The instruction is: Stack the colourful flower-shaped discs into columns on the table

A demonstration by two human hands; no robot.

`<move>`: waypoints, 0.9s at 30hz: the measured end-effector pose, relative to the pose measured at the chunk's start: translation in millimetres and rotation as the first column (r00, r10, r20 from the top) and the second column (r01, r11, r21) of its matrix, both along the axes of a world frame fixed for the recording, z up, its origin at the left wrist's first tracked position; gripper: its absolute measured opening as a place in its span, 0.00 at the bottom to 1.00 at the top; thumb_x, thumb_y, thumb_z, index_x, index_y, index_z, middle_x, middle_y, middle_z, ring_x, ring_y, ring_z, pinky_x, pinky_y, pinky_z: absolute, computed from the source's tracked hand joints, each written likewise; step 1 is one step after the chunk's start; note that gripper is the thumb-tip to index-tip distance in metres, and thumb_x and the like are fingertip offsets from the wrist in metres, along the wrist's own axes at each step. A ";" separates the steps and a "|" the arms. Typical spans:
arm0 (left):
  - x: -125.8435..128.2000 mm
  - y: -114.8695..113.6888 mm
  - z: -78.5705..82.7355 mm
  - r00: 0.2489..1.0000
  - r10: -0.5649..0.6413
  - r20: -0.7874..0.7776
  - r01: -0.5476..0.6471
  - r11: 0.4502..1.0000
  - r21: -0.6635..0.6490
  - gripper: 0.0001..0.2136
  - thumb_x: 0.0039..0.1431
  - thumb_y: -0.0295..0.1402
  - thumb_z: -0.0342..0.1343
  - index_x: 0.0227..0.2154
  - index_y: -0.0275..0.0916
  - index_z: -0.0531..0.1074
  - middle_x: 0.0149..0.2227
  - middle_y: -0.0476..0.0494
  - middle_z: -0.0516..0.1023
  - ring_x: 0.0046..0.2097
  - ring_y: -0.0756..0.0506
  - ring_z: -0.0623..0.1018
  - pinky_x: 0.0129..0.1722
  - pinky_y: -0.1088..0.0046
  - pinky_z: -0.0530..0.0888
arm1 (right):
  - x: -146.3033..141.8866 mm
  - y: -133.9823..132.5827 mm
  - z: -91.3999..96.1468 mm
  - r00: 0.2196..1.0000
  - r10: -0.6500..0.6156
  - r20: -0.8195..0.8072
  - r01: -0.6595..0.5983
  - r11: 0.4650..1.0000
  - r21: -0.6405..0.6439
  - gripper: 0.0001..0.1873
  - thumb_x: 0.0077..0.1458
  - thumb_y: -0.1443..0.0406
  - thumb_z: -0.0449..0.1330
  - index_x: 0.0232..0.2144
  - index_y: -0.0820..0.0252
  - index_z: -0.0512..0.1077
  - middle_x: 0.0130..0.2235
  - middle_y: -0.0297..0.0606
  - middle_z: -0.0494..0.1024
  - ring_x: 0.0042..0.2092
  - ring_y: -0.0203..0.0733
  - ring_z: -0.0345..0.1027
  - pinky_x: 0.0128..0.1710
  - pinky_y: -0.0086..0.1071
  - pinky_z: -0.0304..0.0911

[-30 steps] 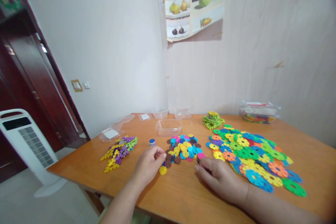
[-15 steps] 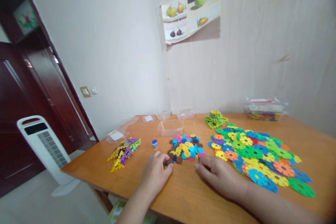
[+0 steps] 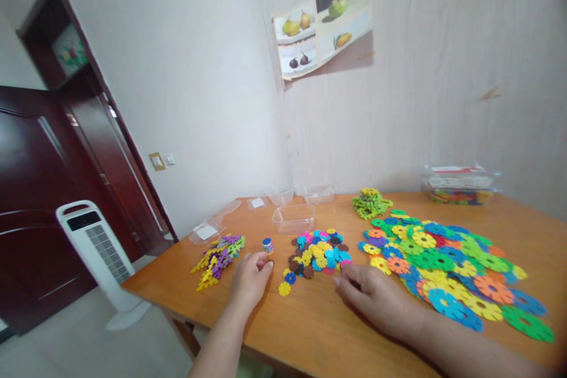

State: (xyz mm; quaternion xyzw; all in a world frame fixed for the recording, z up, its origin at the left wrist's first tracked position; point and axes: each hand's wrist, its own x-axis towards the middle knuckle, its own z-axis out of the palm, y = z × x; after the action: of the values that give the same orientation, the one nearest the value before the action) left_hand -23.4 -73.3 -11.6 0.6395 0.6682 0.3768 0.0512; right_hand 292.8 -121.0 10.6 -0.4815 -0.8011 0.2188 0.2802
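My left hand (image 3: 250, 277) is closed in a pinch, its fingertips just in front of a small stack of round discs (image 3: 267, 245). What the pinch holds, if anything, is too small to make out. My right hand (image 3: 372, 292) rests on the table with fingers curled, beside the right edge of a pile of small notched discs (image 3: 319, 254); the inside of its grip is hidden. Between the hands, a yellow disc (image 3: 284, 289) and a blue disc (image 3: 290, 278) lie at the pile's near left side.
Purple, yellow and green interlocking pieces (image 3: 219, 260) lie at left. Large notched discs (image 3: 447, 266) spread over the right side. Behind stand a clear tub (image 3: 293, 220), a green assembled piece (image 3: 371, 205) and a lidded box (image 3: 460, 186). A white tower fan (image 3: 101, 254) stands beyond the table.
My left hand has moved left, away from the small discs and up to the little stack, uncovering the yellow and blue discs. The right hand stays about where it was. The view has shifted slightly.
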 end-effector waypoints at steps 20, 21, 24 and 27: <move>29.6 -55.6 11.0 0.969 -0.230 -0.089 0.223 0.972 -0.077 0.05 0.55 0.36 0.57 0.32 0.41 0.73 0.33 0.47 0.75 0.38 0.45 0.74 0.38 0.71 0.66 | 1.1 1.8 -0.9 0.999 0.000 0.046 0.000 1.000 -0.012 0.17 0.64 0.57 0.50 0.25 0.57 0.62 0.26 0.31 0.71 0.28 0.37 0.64 0.27 0.30 0.50; 28.4 -54.8 10.2 0.974 -0.224 -0.026 0.221 0.971 -0.087 0.06 0.55 0.37 0.56 0.31 0.41 0.72 0.32 0.47 0.74 0.36 0.45 0.73 0.36 0.72 0.66 | 1.4 1.9 -1.0 0.999 0.000 0.049 0.001 1.000 -0.009 0.17 0.64 0.57 0.50 0.25 0.57 0.62 0.26 0.32 0.71 0.28 0.37 0.64 0.27 0.30 0.50; 22.0 -48.7 10.0 0.967 -0.175 0.184 0.196 0.975 -0.108 0.08 0.57 0.39 0.53 0.30 0.40 0.71 0.28 0.48 0.74 0.31 0.46 0.73 0.33 0.72 0.66 | 1.8 2.4 -2.0 0.998 0.000 0.055 0.000 1.000 0.000 0.16 0.64 0.57 0.50 0.25 0.57 0.63 0.26 0.32 0.72 0.29 0.37 0.64 0.27 0.30 0.50; 13.6 -36.8 12.0 0.955 -0.091 0.283 0.114 0.991 -0.066 0.11 0.56 0.41 0.52 0.30 0.38 0.73 0.30 0.46 0.77 0.33 0.45 0.74 0.35 0.71 0.68 | 1.2 3.2 -3.1 0.998 -0.004 0.058 0.004 1.000 -0.005 0.16 0.64 0.57 0.50 0.25 0.57 0.63 0.27 0.32 0.72 0.29 0.37 0.64 0.27 0.30 0.50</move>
State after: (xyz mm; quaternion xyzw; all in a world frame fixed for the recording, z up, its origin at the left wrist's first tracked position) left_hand -9.8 -110.1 0.4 0.6111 0.6351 0.4324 0.1903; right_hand 294.0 -117.8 7.5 -0.4900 -0.8073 0.2064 0.2562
